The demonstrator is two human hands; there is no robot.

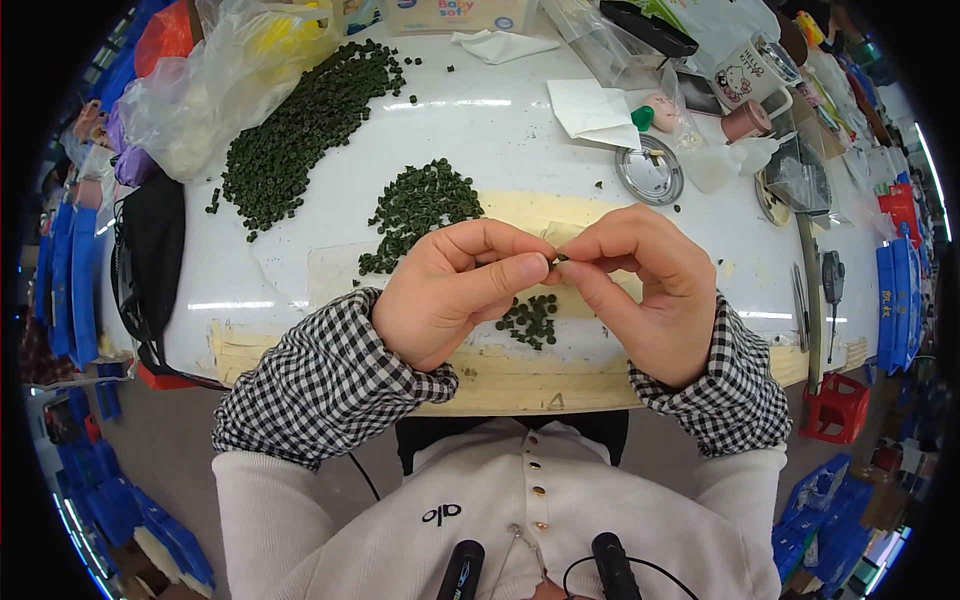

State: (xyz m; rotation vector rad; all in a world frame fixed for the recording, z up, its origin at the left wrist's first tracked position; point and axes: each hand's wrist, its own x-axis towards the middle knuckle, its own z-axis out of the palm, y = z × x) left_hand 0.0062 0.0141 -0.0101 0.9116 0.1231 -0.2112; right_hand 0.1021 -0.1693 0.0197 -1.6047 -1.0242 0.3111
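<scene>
Table [510, 150] white; left hand [450, 285], right hand [655, 285] pinch green piece [562, 258]; blue bins [896, 305] at sides.

Your gathered cloth sleeve covers [310, 385]: black-and-white gingham. Your knit button-front top [480, 475]: off-white. Small stubby parts [425, 205]: dark green. Flat tabletop [500, 120]: white; near wooden edge strip [520, 390], pale yellow. Left, limp fabric item [152, 260]: black. Near-right plastic stool [838, 408]: red. Far-right handled mug [755, 68]: white, cartoon-printed.

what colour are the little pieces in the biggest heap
The little pieces are dark green; the head view shows them best.
</scene>
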